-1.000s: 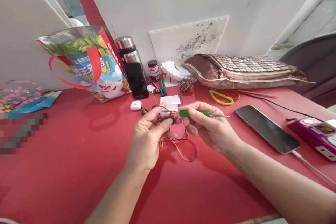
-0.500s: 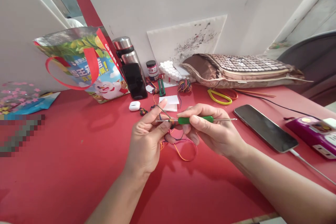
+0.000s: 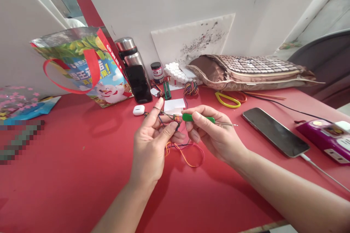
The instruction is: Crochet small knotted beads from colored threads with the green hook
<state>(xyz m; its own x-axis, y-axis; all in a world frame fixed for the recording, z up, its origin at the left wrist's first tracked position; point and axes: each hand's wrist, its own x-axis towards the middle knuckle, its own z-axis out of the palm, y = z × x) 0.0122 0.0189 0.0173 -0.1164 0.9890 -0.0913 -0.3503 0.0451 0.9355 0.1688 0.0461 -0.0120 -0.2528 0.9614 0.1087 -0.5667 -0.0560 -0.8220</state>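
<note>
Crochet hook (image 3: 198, 118), green-handled, sits pinched in our right hand (image 3: 216, 136); our left hand (image 3: 151, 142) pinches the multicoloured thread (image 3: 186, 151) above the red tabletop (image 3: 68, 174). We cannot make out the hook tip.

"What's along the back of the red table (image 3: 68, 174)?"

"A printed gift bag (image 3: 82, 69), a steel flask (image 3: 129, 52) with a dark phone (image 3: 138, 83) leaning on it, and a brown pouch (image 3: 251, 72)."

"And nearer?"

"White earbud case (image 3: 139, 109), yellow scissors (image 3: 225, 99), another phone (image 3: 275, 131) on its cable."
</note>
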